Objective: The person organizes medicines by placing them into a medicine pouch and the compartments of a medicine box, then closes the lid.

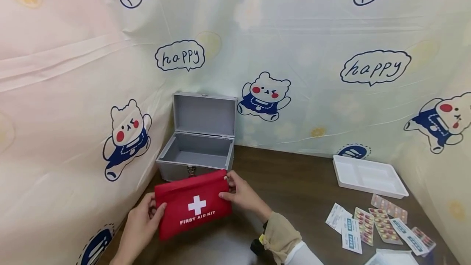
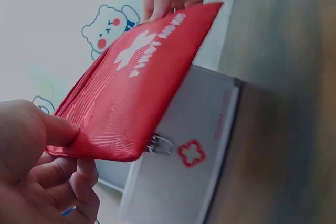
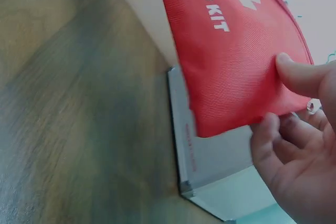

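Observation:
A red first aid pouch [image 1: 176,203] with a white cross and white lettering is held up in front of a grey metal box [image 1: 171,171]. My left hand [image 1: 141,222] pinches the pouch's left end, thumb on the front face. At the other end my right hand [image 1: 243,193] grips the upper corner near the zipper pull [image 3: 311,106]. The box stands with its lid [image 1: 205,114] raised, and no contents show in the visible part of its inside. In the left wrist view a metal latch [image 2: 159,144] and a red cross mark [image 2: 191,153] show on the box front.
Several blister packs of pills [image 1: 385,226] and white-blue packets [image 1: 351,234] lie at the right of the brown table [image 1: 290,183]. Behind them sits a white divided tray [image 1: 371,177]. A pale tray-like item [image 1: 391,258] is cut off at the bottom edge. Printed cloth [image 1: 305,105] surrounds the table.

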Motion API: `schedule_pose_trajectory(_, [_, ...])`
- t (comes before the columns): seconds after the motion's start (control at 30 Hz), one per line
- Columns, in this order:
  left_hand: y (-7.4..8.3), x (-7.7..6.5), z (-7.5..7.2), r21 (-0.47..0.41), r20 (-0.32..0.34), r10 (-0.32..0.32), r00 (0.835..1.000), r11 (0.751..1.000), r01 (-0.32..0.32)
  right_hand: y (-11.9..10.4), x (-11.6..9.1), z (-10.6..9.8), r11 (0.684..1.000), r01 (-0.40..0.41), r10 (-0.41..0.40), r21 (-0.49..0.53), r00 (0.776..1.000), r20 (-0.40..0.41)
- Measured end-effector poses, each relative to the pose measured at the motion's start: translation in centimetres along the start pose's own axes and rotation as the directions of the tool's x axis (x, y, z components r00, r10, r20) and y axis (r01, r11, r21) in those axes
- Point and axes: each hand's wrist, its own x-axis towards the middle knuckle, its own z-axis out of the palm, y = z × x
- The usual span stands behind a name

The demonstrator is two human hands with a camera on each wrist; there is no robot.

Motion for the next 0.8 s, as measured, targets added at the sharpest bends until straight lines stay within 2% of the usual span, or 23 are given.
schedule_pose_trajectory(0.1, [0.2,2.2,-0.3,-0.02,-0.005,0.044,0.999,0.999,-0.044,-0.8,0.5,-0.5,0.995,-0.015,0.02,0.095,0.998,-0.052])
schedule_pose_trajectory(0.2, [0.2,4.9,-0.8,-0.047,0.025,0.076,0.997,0.996,-0.075,-1.5,1.3,-0.9,0.983,-0.052,0.071,0.177,0.992,-0.103])
schedule_pose_trajectory(0.33, [0.0,8.5,-1.5,-0.069,0.061,0.106,0.992,0.992,-0.102,-2.4,2.8,-1.1,0.97,-0.102,0.14,0.222,0.976,-0.165])
schedule_pose_trajectory(0.43, [0.2,11.0,-1.6,-0.079,0.07,0.121,0.99,0.99,-0.116,-3.0,4.0,-1.4,0.971,-0.121,0.168,0.207,0.959,-0.228])
schedule_pose_trajectory(0.57, [1.3,14.5,-1.5,-0.093,0.089,0.134,0.987,0.988,-0.126,-3.8,5.9,-2.3,0.973,-0.167,0.21,0.158,0.923,-0.323])
schedule_pose_trajectory(0.7, [2.5,17.7,-0.8,-0.012,0.166,0.114,0.979,0.993,-0.114,-4.2,7.7,-3.1,0.98,-0.179,0.2,0.09,0.897,-0.394])
schedule_pose_trajectory(0.8, [3.2,19.7,0.1,0.074,0.245,0.074,0.967,0.993,-0.094,-4.3,8.9,-3.3,0.988,-0.155,0.149,0.02,0.9,-0.41])
